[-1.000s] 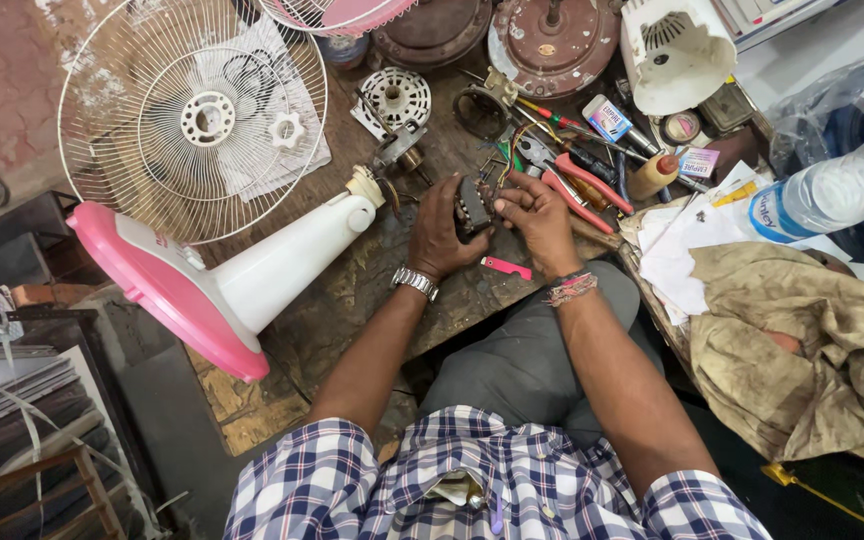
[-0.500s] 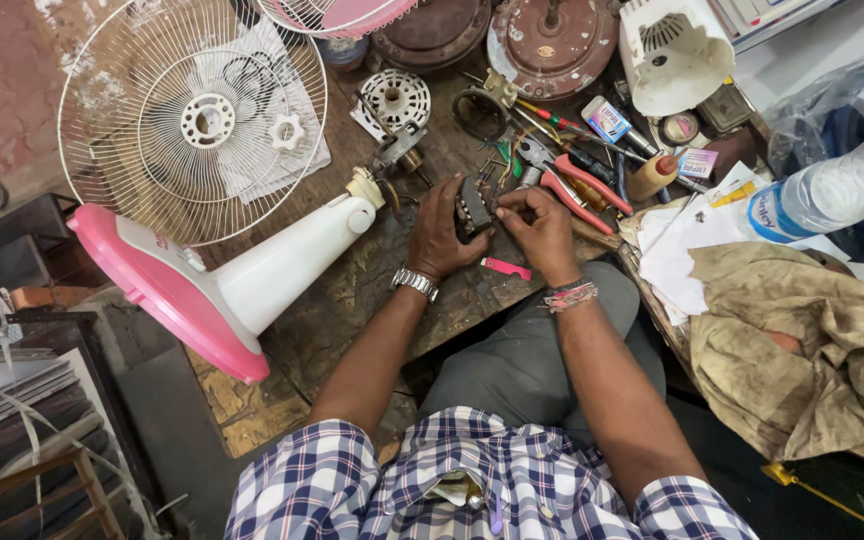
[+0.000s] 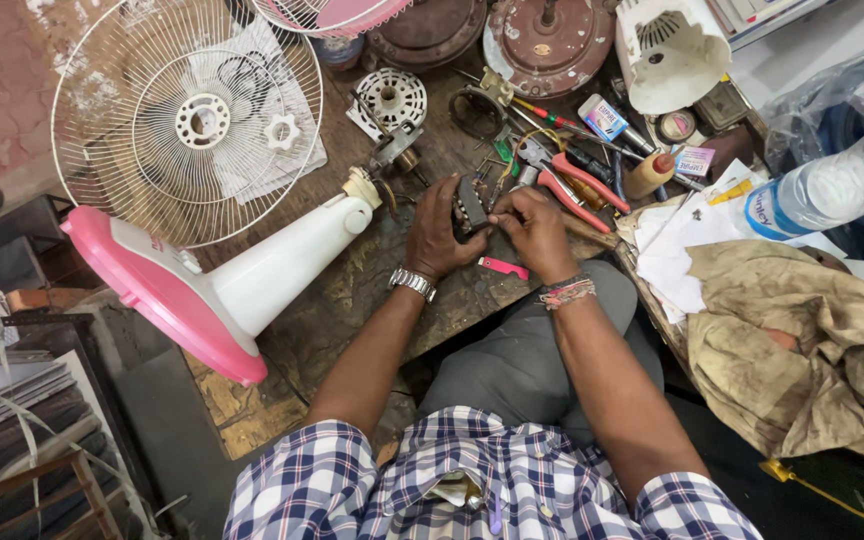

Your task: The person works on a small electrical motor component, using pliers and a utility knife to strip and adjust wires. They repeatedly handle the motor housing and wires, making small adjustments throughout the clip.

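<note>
While both hands meet over the worn wooden workbench (image 3: 352, 300), the small dark motor part (image 3: 469, 207) sits between them, and everything here is best placed from that part. The left hand (image 3: 439, 235) lies just to its left and slightly nearer the person, fingers curled round the part's side and underside so that it is gripped off the bench top; a metal wristwatch (image 3: 412, 284) shows on that wrist. The right hand (image 3: 535, 228) lies just to the part's right, its fingers bent in and their tips pinched at the part's right edge; whether they hold a small tool or screw there is too small to tell. Both hands are touching the part, so neither is really nearer, though the left carries it and the right only works at it. The part's long axis seems to run roughly away from the person, tilted a little to the left, but it is mostly hidden by fingers. Just below the part and to its right, a small pink strip (image 3: 504, 267) lies on the bench under the right wrist. Beyond the part and to its right lie red-handled pliers (image 3: 572, 185) among loose screwdrivers. To the part's left, the white neck of a pink-based pedestal fan (image 3: 252, 280) points toward it, its tip near the left hand's knuckles, with the wire fan guard (image 3: 187, 120) farther off up and left.
</note>
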